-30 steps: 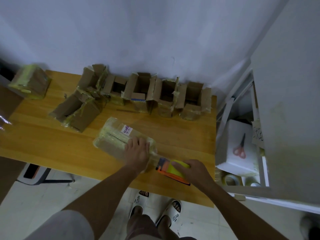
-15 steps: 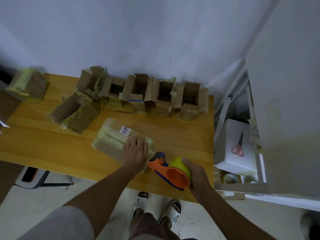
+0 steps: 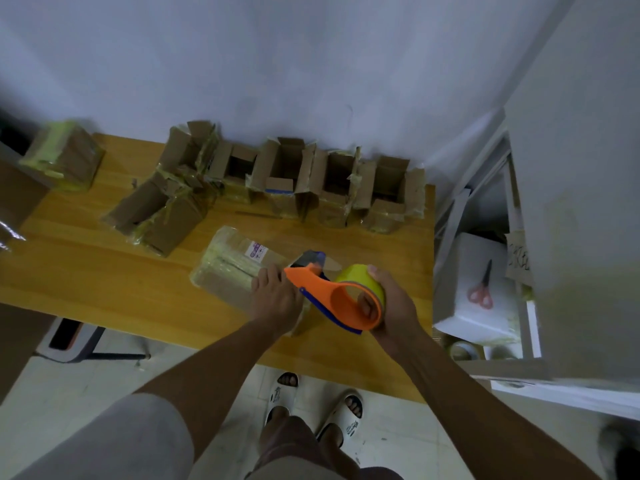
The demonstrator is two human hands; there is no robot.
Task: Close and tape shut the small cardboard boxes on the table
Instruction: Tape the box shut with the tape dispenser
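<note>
head view: left hand [image 3: 275, 299] is lying flat, fingers pressing on the taped box [image 3: 235, 268] near the desk's [image 3: 86, 271] front edge. right hand [image 3: 393, 306] is gripping the tape dispenser [image 3: 332, 292], nose touching the box. open boxes [image 3: 311, 181] are lining the back edge.

I stood in a small packing room, like the back room of a shop. A long wooden table [image 3: 86, 271] sat against a plain white wall [image 3: 277, 64]. Open cardboard boxes [image 3: 287, 174] stood in a row at the far side of it, and a taped box [image 3: 239, 268] lay near me. I held an orange tape dispenser [image 3: 332, 292]. On the right was a white shelf [image 3: 519, 188] with red scissors [image 3: 482, 289] on a white foam box [image 3: 478, 317] and tape rolls [image 3: 464, 351] lower down. The floor [image 3: 398, 445] had pale tiles.
</note>
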